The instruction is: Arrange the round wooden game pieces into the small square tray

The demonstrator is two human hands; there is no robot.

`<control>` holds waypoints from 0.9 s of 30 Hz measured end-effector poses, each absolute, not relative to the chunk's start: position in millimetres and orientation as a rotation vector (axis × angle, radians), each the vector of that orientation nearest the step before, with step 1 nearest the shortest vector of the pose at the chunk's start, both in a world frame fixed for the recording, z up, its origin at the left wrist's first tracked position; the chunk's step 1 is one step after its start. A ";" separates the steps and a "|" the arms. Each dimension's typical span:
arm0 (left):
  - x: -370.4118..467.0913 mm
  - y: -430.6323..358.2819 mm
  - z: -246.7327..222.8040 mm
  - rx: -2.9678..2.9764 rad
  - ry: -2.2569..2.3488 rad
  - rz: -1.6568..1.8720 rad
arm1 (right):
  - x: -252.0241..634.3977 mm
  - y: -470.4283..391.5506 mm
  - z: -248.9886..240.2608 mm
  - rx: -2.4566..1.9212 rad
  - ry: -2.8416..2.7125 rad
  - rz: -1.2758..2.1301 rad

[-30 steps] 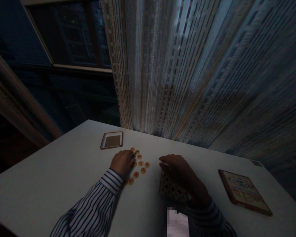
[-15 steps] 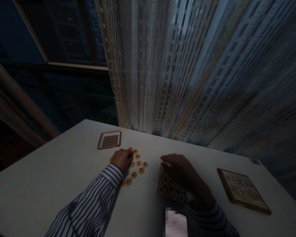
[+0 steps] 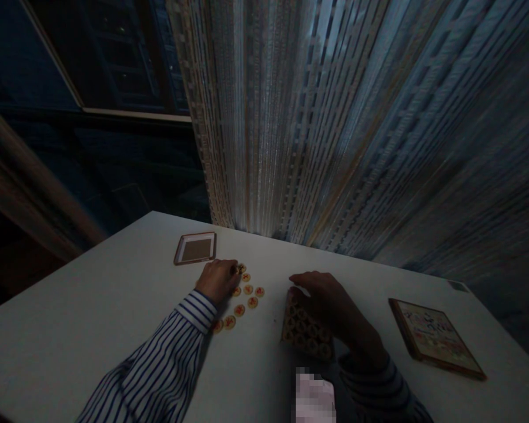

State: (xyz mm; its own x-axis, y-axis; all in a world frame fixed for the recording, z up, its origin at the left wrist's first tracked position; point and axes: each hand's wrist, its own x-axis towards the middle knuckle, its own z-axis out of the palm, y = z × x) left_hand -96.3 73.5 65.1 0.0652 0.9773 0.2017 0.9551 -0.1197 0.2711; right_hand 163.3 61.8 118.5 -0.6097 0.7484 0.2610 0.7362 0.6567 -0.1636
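Left hand (image 3: 218, 280): palm down, knuckles up, fingers bent toward the discs; fingertips at the far end of the group. Grip narrow; whether a disc is held cannot be told, fingertips being partly hidden.
Left sleeve (image 3: 167, 352): striped, slanting from the near left up to the wrist, cuff above the tabletop.
Right hand (image 3: 328, 302): palm down, reaching forward and leftward over the box; thumb and forefinger parted, a gap showing between the tips. Contact of palm with box cannot be confirmed.
Right sleeve (image 3: 374, 385): striped, in shadow, entering from the near right.
Discs (image 3: 248, 289): round, mostly red-marked, loosely scattered just right of the left hand and nearer than it; a black-marked disc (image 3: 242, 268) is right at its fingertips.
Box of discs (image 3: 306, 335): below and left of the right hand, filled with rows of round pieces, partly covered by the hand.
White table (image 3: 92, 317): open surface left of the left hand, between the discs and box, and beyond the right hand; far edge runs beyond both hands.
Shallow tray (image 3: 196, 248): ahead and left of the left hand, near its fingers.
Pale pink item (image 3: 315, 399): nearer than the right hand, beside its sleeve, pixelated.
Picture-faced panel (image 3: 436, 338): lying flat, right of the right hand, apart from it.
Curtain (image 3: 291, 147): hanging beyond the far edge, ahead of both hands.
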 end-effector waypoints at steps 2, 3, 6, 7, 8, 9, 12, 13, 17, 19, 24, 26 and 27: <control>-95.8 70.6 66.3 2.279 2.008 0.573 | 163.2 61.7 118.1 -1.188 -2.568 0.058; -95.2 68.9 66.7 2.303 1.997 0.591 | 163.3 61.7 117.8 -1.184 -2.566 0.056; -92.3 63.4 67.8 2.318 1.954 0.717 | 163.6 61.7 117.4 -1.166 -2.571 0.052; -91.2 61.7 68.1 2.320 1.933 0.764 | 163.7 61.5 117.7 -1.163 -2.574 0.050; -89.8 60.0 68.4 2.321 1.911 0.815 | 163.8 61.2 118.1 -1.161 -2.578 0.048; -88.4 58.3 68.7 2.326 1.887 0.866 | 163.8 60.8 118.6 -1.161 -2.582 0.044; -82.8 53.0 70.4 2.335 1.814 1.021 | 164.1 59.4 120.0 -1.159 -2.591 0.030; -80.5 51.0 71.4 2.332 1.793 1.066 | 164.4 59.0 120.1 -1.158 -2.591 0.027; -69.2 41.6 78.1 2.267 1.745 1.204 | 165.8 57.4 119.6 -1.146 -2.584 0.017; -63.1 36.7 81.9 2.248 1.699 1.274 | 166.3 56.4 120.0 -1.145 -2.584 0.020; -44.2 26.0 86.3 2.028 1.509 1.449 | 166.3 52.7 124.4 -1.166 -2.597 0.030; -34.0 22.4 84.6 1.800 1.426 1.482 | 167.2 51.3 125.8 -1.161 -2.597 0.024; -28.6 20.8 83.1 1.676 1.378 1.478 | 168.1 50.7 126.4 -1.157 -2.592 0.017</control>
State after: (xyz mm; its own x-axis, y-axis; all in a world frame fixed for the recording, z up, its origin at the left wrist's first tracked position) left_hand -28.6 20.8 83.1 -0.1076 0.9044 0.4130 0.3486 -0.3547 0.8676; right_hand 168.1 50.7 126.4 -0.6296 0.7292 0.2681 0.7257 0.6752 -0.1323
